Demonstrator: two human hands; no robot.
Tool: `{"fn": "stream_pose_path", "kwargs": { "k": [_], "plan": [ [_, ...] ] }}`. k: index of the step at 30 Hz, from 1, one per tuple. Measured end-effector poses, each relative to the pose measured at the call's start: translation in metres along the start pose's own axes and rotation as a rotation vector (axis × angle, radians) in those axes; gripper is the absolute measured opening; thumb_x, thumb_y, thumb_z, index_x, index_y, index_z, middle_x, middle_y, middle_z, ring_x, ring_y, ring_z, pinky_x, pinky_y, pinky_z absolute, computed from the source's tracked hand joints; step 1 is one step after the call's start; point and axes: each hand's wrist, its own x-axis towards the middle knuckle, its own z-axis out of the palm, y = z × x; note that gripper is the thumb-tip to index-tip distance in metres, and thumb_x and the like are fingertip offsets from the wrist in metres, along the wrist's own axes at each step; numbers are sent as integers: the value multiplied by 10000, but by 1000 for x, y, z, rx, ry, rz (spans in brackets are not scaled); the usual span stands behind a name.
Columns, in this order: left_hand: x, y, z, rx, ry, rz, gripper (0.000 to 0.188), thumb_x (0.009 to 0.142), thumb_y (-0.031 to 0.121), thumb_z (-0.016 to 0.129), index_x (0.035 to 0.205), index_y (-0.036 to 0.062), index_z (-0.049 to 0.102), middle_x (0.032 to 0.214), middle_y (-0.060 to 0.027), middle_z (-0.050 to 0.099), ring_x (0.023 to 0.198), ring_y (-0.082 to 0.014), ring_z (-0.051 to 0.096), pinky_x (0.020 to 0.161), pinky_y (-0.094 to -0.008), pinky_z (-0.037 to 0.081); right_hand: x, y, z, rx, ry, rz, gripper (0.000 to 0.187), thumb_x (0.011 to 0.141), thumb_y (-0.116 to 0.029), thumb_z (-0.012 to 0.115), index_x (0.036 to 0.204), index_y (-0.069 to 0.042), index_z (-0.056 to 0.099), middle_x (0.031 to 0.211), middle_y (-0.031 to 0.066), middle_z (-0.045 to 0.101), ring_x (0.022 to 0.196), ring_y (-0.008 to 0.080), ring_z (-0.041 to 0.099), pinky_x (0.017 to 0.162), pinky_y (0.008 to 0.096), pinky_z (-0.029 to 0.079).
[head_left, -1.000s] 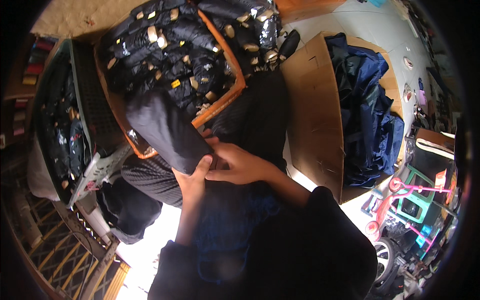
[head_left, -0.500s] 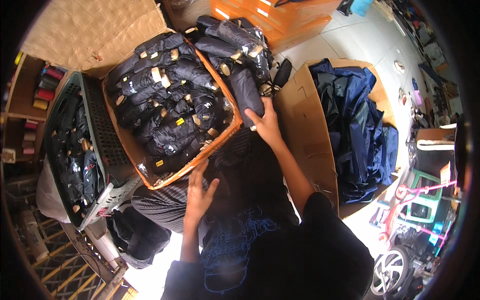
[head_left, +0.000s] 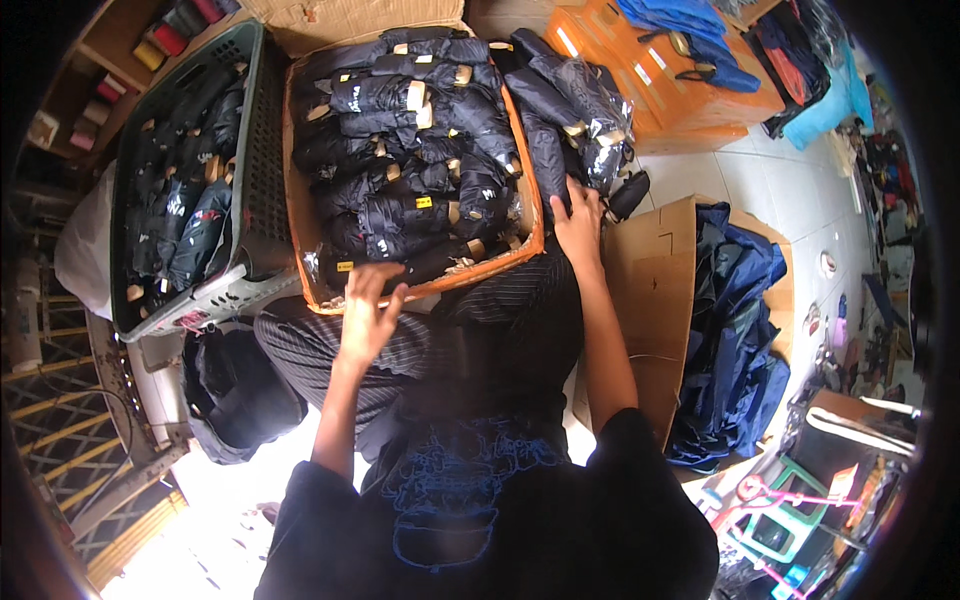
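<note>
Black rolled fabric bundles with tan end pieces (head_left: 410, 180) fill an orange-edged cardboard box (head_left: 430, 290) standing against my knees. At its front rim, my left hand (head_left: 370, 318) is open, thumb apart, with fingertips reaching over the edge towards the nearest bundles. More such bundles lie piled beyond the box's right side, some in clear plastic. My right hand (head_left: 580, 232) is at the near end of that pile, thumb and fingers apart. Its fingertips are by the end of a black bundle (head_left: 546, 160); whether they touch it is hard to see.
A dark green plastic basket (head_left: 265, 190) on the left holds similar bundles. On the right, an open cardboard carton (head_left: 640, 310) contains dark blue fabric. An orange wrapped box (head_left: 680, 85) stands at the back. A black bag (head_left: 240, 395) sits by my left leg.
My right hand has let go of the black bundle it gripped, which now lies on the pile beside the box. My left hand has moved up over the box's front rim. The view has shifted.
</note>
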Motion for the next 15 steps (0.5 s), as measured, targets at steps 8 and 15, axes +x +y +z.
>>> {"fn": "stream_pose_path", "kwargs": {
  "k": [8, 15],
  "plan": [
    [72, -46, 22, 450, 124, 56, 533, 715, 195, 792, 1199, 96, 592, 1312, -131, 488, 1210, -320, 457, 983, -456, 418, -26, -33, -19, -1, 160, 29, 454, 836, -109, 652, 1262, -20, 524, 1182, 210, 482, 1106, 410, 465, 968, 481, 376],
    [87, -59, 12, 483, -121, -182, 549, 603, 267, 866, 1065, 108, 616, 1098, -80, 582, 1059, -310, 565, 891, -439, 486, -29, -88, -8, 256, -155, -234, 290, 838, -87, 642, 1107, 8, 589, 1078, 186, 567, 1011, 390, 555, 857, 463, 451]
  ]
}}
